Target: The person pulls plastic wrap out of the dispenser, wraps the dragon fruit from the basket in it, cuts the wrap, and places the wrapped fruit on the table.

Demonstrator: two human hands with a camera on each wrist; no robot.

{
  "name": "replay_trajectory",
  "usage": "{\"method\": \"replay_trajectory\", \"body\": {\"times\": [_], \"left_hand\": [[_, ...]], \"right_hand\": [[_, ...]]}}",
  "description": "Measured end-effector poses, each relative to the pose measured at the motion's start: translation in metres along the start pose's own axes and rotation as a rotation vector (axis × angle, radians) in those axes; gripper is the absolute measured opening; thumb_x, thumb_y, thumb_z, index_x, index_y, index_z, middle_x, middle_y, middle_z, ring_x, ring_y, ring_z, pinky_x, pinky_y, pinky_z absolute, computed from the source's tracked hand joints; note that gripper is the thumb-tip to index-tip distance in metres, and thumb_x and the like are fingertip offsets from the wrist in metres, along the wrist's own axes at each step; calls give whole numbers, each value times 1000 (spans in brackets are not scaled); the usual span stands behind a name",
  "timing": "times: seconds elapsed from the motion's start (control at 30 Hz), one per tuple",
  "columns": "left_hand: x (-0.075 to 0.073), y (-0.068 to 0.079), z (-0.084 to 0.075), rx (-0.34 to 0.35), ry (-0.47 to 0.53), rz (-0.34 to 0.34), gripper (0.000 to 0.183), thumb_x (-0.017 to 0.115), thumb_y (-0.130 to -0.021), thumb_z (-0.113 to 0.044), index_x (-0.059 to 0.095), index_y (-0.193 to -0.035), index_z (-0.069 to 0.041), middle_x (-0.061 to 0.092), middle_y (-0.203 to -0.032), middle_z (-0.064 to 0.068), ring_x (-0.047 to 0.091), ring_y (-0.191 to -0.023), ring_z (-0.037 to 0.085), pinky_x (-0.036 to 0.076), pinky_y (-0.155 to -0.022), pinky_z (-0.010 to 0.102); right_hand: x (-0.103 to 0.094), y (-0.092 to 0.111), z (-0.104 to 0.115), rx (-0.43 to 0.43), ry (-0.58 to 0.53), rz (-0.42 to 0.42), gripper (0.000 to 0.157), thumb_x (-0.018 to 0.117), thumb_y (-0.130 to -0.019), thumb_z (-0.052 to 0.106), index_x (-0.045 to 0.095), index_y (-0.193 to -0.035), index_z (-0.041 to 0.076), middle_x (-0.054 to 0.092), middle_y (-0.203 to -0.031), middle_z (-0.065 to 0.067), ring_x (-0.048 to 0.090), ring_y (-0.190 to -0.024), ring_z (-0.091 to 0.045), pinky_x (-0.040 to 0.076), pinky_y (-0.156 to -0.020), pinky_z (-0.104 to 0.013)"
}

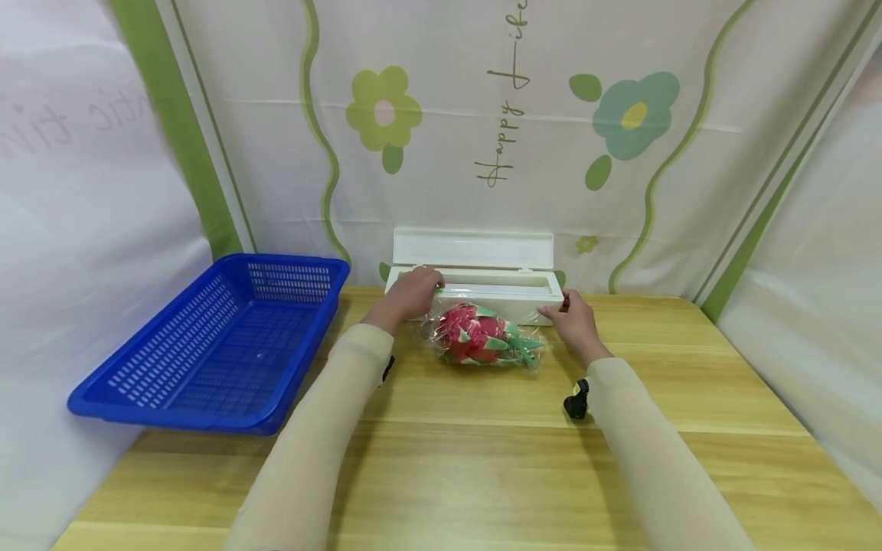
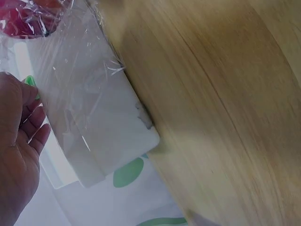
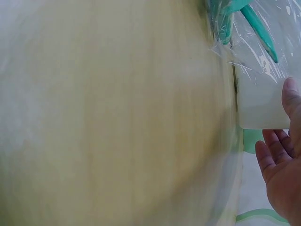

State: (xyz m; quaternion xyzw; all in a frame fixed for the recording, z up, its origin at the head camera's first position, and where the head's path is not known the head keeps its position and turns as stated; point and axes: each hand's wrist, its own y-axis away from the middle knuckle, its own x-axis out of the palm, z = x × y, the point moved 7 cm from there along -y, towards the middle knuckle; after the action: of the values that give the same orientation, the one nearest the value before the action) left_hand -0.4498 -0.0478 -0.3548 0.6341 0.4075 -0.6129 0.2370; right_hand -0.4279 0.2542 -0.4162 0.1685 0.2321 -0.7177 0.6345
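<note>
A long white box [image 1: 482, 308], its hinged lid [image 1: 473, 250] raised, stands at the table's back edge. My left hand [image 1: 416, 292] is over the box's left part and pinches a small green piece [image 2: 31, 85] at the front rim. Gripping the right end is my right hand [image 1: 576, 324], thumb on the front face and fingers round the side. In front of the box lies a pink dragon fruit [image 1: 472, 334] with green leaf tips, wrapped in clear plastic film [image 1: 536, 353]. In the left wrist view, film [image 2: 91, 70] also drapes over the box's front face.
A blue perforated plastic basket [image 1: 303, 405] stands at the left of the wooden table [image 1: 482, 474]. Behind the box hangs a white cloth [image 1: 441, 184] printed with flowers and lettering. Similar cloth walls enclose both sides.
</note>
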Motion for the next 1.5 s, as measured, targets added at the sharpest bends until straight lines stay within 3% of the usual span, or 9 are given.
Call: {"method": "replay_trajectory", "body": {"times": [0.4,0.7,1.27,1.5], "left_hand": [[-4,6,3,47,-34,-41,25,51,-94,4,62,-114,-3,63,-111,10,57,-105,26,46,-95,37],[-6,8,4,58,-81,-18,25,52,-95,3,62,-116,-4,62,-114,9,56,-105,27,46,-93,37],[-12,17,14,104,-55,-77,22,53,-94,4,64,-111,-2,64,-109,12,56,-106,30,46,-94,40],[-16,25,25,58,-44,-43,20,53,-96,2,63,-113,-2,62,-115,13,53,-116,31,41,-101,40]], "right_hand": [[0,-1,-2,-4,10,4,64,64,-95,30,36,-141,-4,50,-130,-23,49,-119,-36,46,-94,-47],[0,-2,-3,1,13,-3,63,65,-94,29,37,-141,-4,50,-129,-23,49,-117,-36,47,-93,-46],[0,1,3,-13,16,7,62,65,-95,27,37,-140,-4,51,-128,-24,50,-117,-37,47,-93,-48],[1,0,2,-11,27,7,63,64,-95,29,36,-141,-4,50,-130,-24,48,-120,-38,46,-94,-49]]}}
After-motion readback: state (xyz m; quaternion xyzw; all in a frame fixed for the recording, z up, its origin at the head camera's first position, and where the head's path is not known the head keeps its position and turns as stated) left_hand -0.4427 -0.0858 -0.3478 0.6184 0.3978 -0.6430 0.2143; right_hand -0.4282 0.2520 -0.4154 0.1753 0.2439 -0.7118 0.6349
